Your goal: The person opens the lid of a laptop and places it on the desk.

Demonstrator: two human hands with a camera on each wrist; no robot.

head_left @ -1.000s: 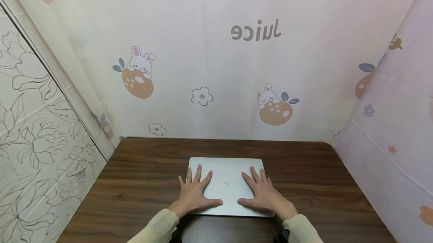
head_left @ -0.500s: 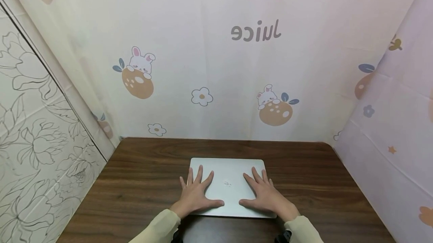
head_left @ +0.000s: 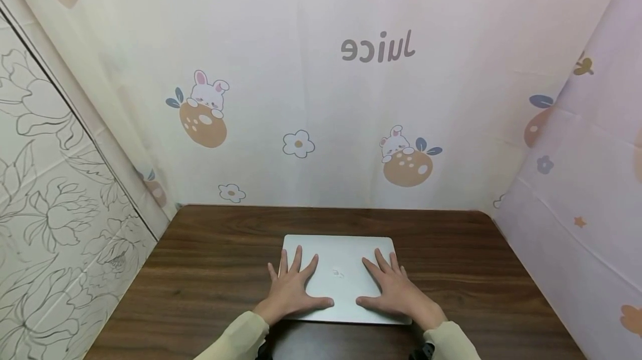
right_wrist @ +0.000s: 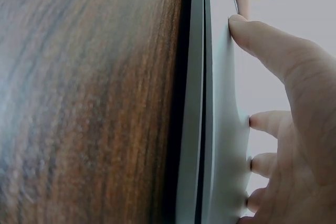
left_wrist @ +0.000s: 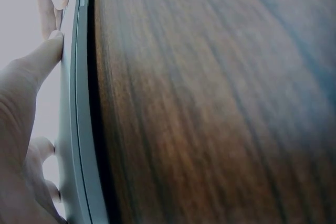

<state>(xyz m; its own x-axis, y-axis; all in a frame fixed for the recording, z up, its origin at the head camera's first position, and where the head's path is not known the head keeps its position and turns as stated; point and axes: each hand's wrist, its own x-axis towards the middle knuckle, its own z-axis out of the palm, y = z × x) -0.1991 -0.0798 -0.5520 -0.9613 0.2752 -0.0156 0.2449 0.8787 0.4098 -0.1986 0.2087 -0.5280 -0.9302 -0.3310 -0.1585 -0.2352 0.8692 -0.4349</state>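
Closed laptop (head_left: 345, 282), between table's (head_left: 215, 265) side edges, is touched by spread left hand (head_left: 290, 293) and right hand (head_left: 395, 293), nothing grasped; even pressure is advised.

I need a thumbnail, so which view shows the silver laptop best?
The head view shows the laptop from above, its outline mostly visible around the left hand and right hand. Both wrist views show only its near edge and a foreshortened strip of its top.
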